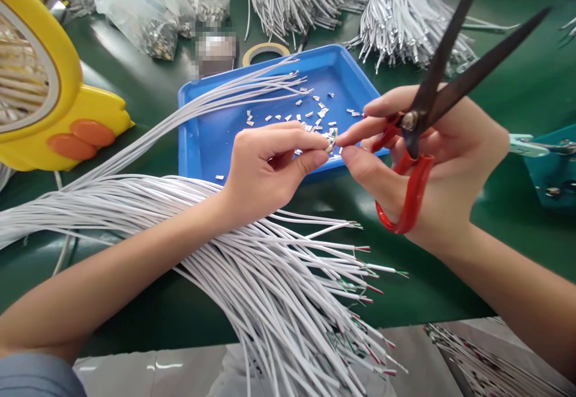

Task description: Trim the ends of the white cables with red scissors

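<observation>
My left hand (pixel 274 160) pinches the end of a white cable between thumb and forefinger; small coloured wires (pixel 333 136) stick out at its tip. Scissors (pixel 409 122) with red handles hang on the fingers of my right hand (pixel 443 169), their dark blades spread and pointing up to the right. The thumb and forefinger of that hand are close to the wire tip. Both hands are over the near right part of a blue tray (pixel 193 145), which holds scattered bits of foil-like scrap (pixel 322 111). Below my left forearm lies a thick bundle of white cables (pixel 270 265) with stripped ends.
Several finished-looking cables (pixel 216 96) rest across the tray. Behind it are a tape roll (pixel 246 55), plastic bags of small metal parts (pixel 155 37) and more cable bundles (pixel 400 19). A yellow duck-shaped fan (pixel 67 55) stands left; a teal tool (pixel 551 166) is right.
</observation>
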Demonstrator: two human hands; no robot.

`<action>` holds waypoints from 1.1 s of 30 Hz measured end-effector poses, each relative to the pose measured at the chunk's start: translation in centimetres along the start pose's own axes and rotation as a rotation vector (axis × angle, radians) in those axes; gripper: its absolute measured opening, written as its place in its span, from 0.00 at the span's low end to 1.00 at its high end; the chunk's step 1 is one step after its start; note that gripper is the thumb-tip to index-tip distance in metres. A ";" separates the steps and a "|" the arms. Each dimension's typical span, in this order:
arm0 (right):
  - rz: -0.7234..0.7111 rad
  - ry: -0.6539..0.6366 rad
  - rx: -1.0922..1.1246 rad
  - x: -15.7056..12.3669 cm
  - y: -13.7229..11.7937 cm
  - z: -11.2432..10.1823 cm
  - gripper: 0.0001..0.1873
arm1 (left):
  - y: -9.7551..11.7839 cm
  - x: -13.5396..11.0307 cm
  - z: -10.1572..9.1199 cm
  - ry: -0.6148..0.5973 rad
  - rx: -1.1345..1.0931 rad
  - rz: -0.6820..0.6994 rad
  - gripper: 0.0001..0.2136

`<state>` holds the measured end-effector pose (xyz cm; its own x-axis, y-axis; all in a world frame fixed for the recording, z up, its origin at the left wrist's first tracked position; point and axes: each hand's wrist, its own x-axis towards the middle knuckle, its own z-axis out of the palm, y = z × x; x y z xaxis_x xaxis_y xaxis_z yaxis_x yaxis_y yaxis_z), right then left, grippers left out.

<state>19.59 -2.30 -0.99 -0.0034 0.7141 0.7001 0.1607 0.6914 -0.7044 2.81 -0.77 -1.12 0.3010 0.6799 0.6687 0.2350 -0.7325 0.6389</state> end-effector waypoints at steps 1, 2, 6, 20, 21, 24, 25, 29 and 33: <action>0.002 -0.003 -0.022 0.0 0.0 0.0 0.16 | 0.0 0.0 0.0 0.003 0.008 -0.001 0.05; 0.010 -0.006 -0.049 -0.1 0.0 0.0 0.15 | 0.1 0.0 0.0 0.003 0.019 -0.006 0.05; 0.017 -0.017 -0.111 -0.1 0.1 0.0 0.13 | 0.0 -0.1 0.1 -0.009 0.056 -0.028 0.06; 0.099 -0.009 -0.021 -0.2 0.4 0.4 0.11 | 0.0 -0.7 0.4 -0.020 0.154 0.026 0.06; 0.111 0.005 -0.007 0.0 0.6 0.3 0.12 | 0.0 -0.7 0.4 -0.020 0.169 0.015 0.06; 0.133 0.086 0.003 0.5 1.2 0.1 0.13 | 0.1 -0.7 0.4 -0.024 0.186 -0.009 0.05; 0.137 0.112 0.002 0.6 1.3 0.0 0.13 | 0.1 -0.6 0.3 -0.027 0.177 -0.011 0.05; 0.125 0.108 0.004 0.6 1.2 0.0 0.14 | 0.1 -0.3 0.2 -0.032 0.077 -0.003 0.06; 0.145 0.008 -0.016 0.3 0.5 -0.1 0.12 | 0.1 -0.2 0.1 -0.025 0.016 -0.026 0.07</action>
<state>19.72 -1.73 -1.15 0.0287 0.8056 0.5918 0.1749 0.5788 -0.7965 2.87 -1.05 -1.23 0.3171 0.6981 0.6420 0.2582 -0.7149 0.6499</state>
